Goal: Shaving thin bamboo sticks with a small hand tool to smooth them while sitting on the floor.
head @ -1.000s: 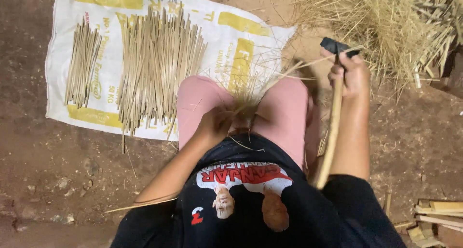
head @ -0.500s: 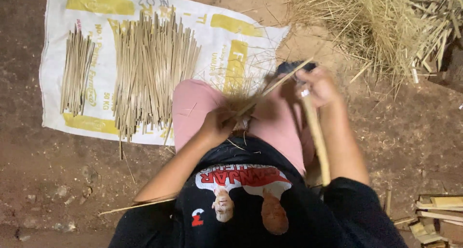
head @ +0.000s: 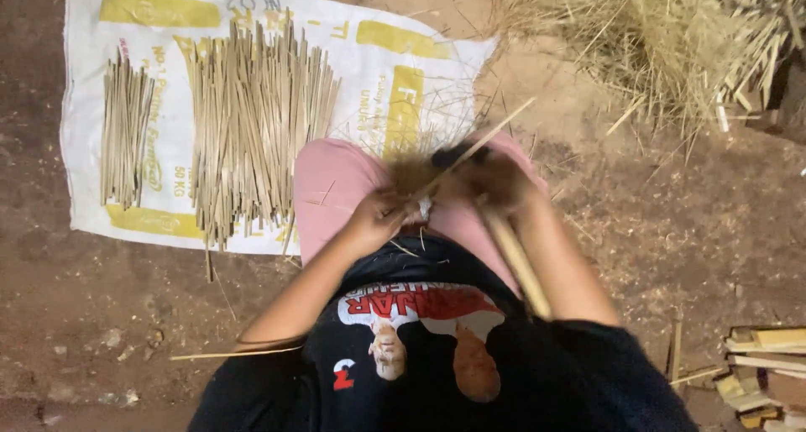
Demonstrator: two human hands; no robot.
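Note:
My left hand [head: 379, 218] rests on my lap over pink trousers and pinches a thin bamboo stick [head: 495, 128] that slants up to the right. My right hand [head: 495, 180] is blurred, close beside the left, and grips a dark-handled knife [head: 449, 156] against the stick. A long pale strip [head: 516, 260] runs from the right hand down along my forearm. Fine shavings lie on my knees.
A white and yellow woven sack [head: 395, 71] lies on the dirt ahead, bearing a large row of split sticks [head: 252, 134] and a smaller bundle [head: 126, 130]. A heap of straw-like shavings [head: 663, 41] sits at the upper right. Bamboo offcuts [head: 764, 365] lie at the lower right.
My right hand with the knife has come down from up on the right to meet the left hand at my lap. The left hand has stayed in place.

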